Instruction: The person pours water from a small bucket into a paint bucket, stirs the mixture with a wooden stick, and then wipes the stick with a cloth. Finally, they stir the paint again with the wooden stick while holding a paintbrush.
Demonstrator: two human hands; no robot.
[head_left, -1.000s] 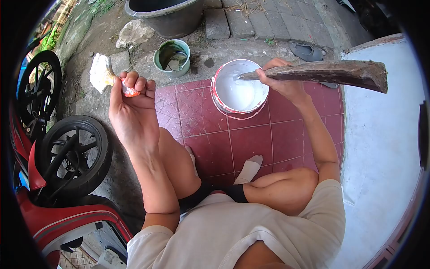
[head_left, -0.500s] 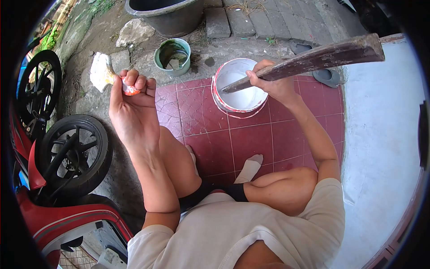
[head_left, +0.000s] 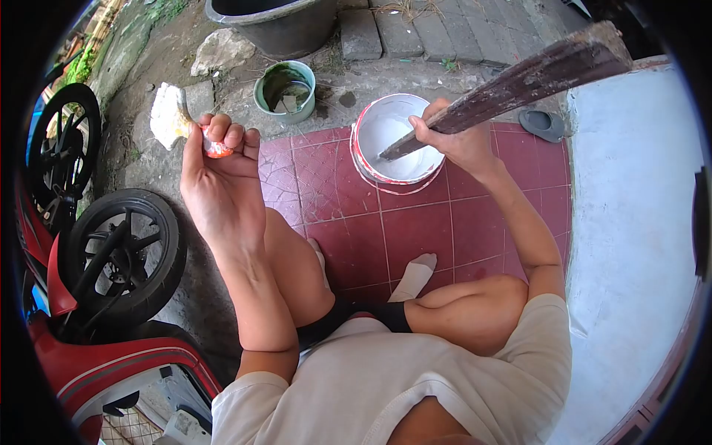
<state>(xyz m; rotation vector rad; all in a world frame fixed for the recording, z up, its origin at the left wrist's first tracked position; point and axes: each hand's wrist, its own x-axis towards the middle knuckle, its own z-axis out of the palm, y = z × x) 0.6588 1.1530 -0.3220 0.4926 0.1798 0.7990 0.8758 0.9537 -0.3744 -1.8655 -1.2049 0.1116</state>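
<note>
My left hand [head_left: 226,178] is raised on the left, its fingers closed round the orange-red handle of a paintbrush [head_left: 170,119]. The brush end is thick with white paint and points up and away. In my right hand [head_left: 460,141] is a long, weathered wooden stick [head_left: 534,81], gripped near its lower part. Its narrow tip dips into white paint inside a red-rimmed bucket [head_left: 357,152], while the wide end slants up to the right. The bucket stands on red floor tiles, just left of my right hand; the submerged tip is hidden.
A small green tub [head_left: 309,107] holding dark liquid stands beyond the tiles, near a large black basin [head_left: 285,33]. A grey slipper [head_left: 541,124] lies beside the white wall [head_left: 623,222]. Red motorbike parts and a wheel [head_left: 122,256] crowd the left.
The stick's tip has shifted slightly right and nearer me in the paint, and its wide end has swung upward. My left hand and the paintbrush have hardly moved.
</note>
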